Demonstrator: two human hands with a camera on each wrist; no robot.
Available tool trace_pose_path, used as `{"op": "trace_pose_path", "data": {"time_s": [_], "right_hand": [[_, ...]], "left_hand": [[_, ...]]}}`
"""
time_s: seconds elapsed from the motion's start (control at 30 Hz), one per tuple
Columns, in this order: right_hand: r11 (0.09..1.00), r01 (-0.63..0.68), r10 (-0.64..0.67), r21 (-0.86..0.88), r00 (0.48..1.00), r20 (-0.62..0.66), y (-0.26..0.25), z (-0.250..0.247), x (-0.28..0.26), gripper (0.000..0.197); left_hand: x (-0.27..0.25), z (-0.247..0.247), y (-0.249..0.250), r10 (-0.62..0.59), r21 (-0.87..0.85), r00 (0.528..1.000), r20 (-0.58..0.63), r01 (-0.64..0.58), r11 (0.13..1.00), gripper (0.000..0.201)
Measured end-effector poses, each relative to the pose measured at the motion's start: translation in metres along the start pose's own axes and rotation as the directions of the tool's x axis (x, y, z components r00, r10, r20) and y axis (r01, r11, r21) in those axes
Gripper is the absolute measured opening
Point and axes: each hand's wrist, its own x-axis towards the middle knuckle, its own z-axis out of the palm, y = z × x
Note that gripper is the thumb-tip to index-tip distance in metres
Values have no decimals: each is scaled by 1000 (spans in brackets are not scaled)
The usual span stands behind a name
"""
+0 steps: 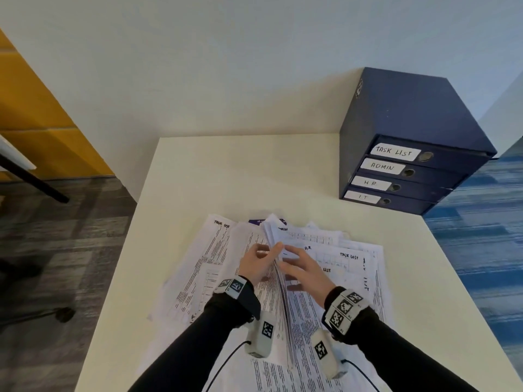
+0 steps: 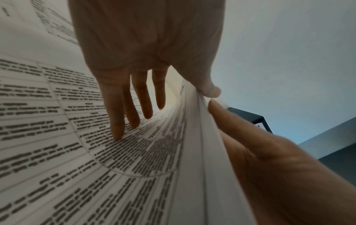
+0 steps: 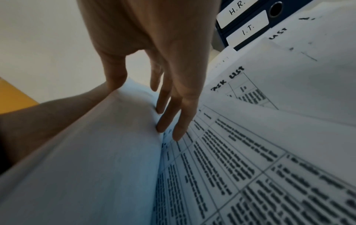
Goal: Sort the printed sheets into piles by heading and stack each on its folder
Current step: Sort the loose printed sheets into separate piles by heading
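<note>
Between both hands stands a sheaf (image 1: 278, 281) on edge: left hand (image 1: 256, 265) pinches its top, right hand's (image 1: 307, 271) straight fingers (image 3: 178, 121) press its side; folders (image 1: 402, 176) far right.

Four labelled blue folders (image 1: 402, 176) stacked at the worktop's (image 1: 226, 176) far right corner; many printed sheets (image 1: 325, 250), uncountable; two hands.

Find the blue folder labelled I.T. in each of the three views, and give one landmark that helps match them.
Head: the I.T. folder lies at the bottom of the blue stack, right of centre on the table.
Left wrist: not identifiable; only a dark corner shows at right, with no label readable.
Right wrist: top right, the I.T. folder sits just under the H.R. one.
Shared landmark: the raised bundle of sheets between the two hands.
</note>
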Motion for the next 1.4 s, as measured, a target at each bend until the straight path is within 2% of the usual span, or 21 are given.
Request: {"op": "trace_pose_path", "data": {"time_s": [0.2,0.43,0.53,0.63,0.67,0.7,0.73,0.77,0.8,0.83,0.87,0.9,0.93,0.97,1.0,1.03,1.1,1.2,1.3,1.4], "right_hand": [[980,-79,95,184,992,-79,8,-3,7,24],[974,-113,134,197,986,-97,8,-5,6,21],[954,-152,184,260,978,-102,10,-8,9,34],[944,-199,221,264,974,-56,14,-7,10,70],[961,-175,189,216,981,-46,13,-5,8,78],[978,-135,144,158,988,-50,10,-3,5,75],[989,-100,109,111,991,-76,8,-2,3,66],[991,-91,101,97,988,-113,7,-5,3,58],[989,-93,109,116,985,-136,4,-9,3,55],[983,-105,128,153,981,-147,1,-15,4,54],[975,-104,132,196,982,-136,-5,-22,5,52],[969,-92,123,228,985,-123,-13,-29,6,51],[963,-60,93,263,989,-112,-23,-36,9,49],[957,-19,52,288,993,-108,-37,-41,12,47],[950,37,-2,309,994,-112,-53,-44,16,45],[943,97,-61,319,991,-122,-70,-45,20,44],[926,236,-193,295,967,-167,-107,-47,29,43],[905,356,-305,234,925,-227,-153,-46,47,38],[885,398,-331,243,903,-273,-173,-45,71,40],[903,363,-286,230,908,-307,-170,-44,92,42]], "left_hand": [[0,-4,-1,35,28,999,-12,-34,999,46],[4,-1,-7,0,-9,1000,-11,0,1000,43],[5,-2,-7,-2,-14,1000,-6,2,1000,50],[1,-2,-4,-39,-71,999,30,41,997,61],[-2,-3,-2,-48,-70,997,55,51,996,62],[-3,-4,-2,-41,-66,996,76,46,997,60],[-6,-5,0,-19,-29,997,76,21,999,54],[-6,-9,0,37,45,999,27,-38,998,45],[-5,-16,2,93,164,993,-69,-81,983,38],[-2,-25,3,141,268,969,-202,-83,960,39],[-1,-36,7,176,312,930,-324,-71,947,51],[1,-47,11,176,297,901,-397,-55,953,68],[1,-56,19,153,234,900,-409,-59,971,85],[4,-65,27,133,131,920,-369,-90,987,95],[5,-72,38,135,41,941,-311,-129,991,96],[13,-78,48,141,-11,955,-261,-148,989,93],[26,-87,71,214,-64,944,-251,-236,970,91],[39,-91,110,351,-138,875,-334,-413,900,88],[47,-84,133,407,-160,823,-396,-498,852,62],[64,-76,135,407,-179,831,-379,-498,849,65]]}}
